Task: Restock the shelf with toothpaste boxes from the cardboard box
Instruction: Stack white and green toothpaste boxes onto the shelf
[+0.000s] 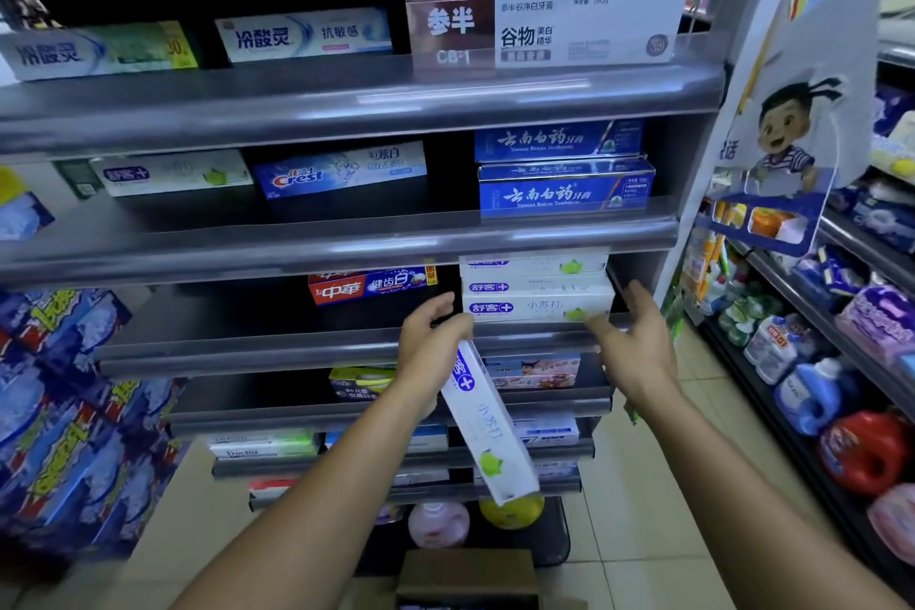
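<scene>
A white toothpaste box [487, 421] is gripped at its upper end by the left hand [431, 337], whose fingers are curled round it. The box is tilted, and its free end hangs down to the right in front of the lower shelves. The right hand [638, 342] is held open with its fingers spread and relaxed, and nothing is grasped in it. It is raised just beside the right end of a stack of white boxes [537, 287], but whether the stack is touched cannot be told. That stack is set on the shelf [297, 352] directly behind both hands, with a red box [371, 285] lying to its left on the same level. Blue boxes [564, 188] are stacked on the shelf above. A cardboard box [465, 575] is seen on the floor [643, 485] below, between the forearms.
</scene>
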